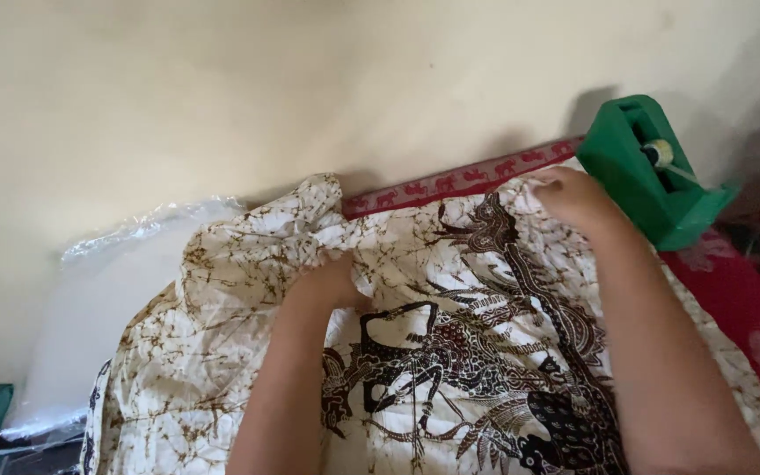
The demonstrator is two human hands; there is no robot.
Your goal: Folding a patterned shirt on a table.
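A cream cloth (222, 325) with brown crackle marks and a dark brown figure pattern lies spread in front of me. My left hand (332, 281) is closed on a bunched fold of the cloth near its far edge. My right hand (573, 198) pinches the cloth's far right corner, close to a green plastic holder (639, 185). Both forearms reach out over the printed middle of the cloth.
A red patterned strip (464, 183) runs along the foot of the cream wall behind the cloth. The green holder carries a small spool of thread (659, 152). Clear plastic sheeting (98, 290) lies at the left. Red fabric (741, 303) lies at the right.
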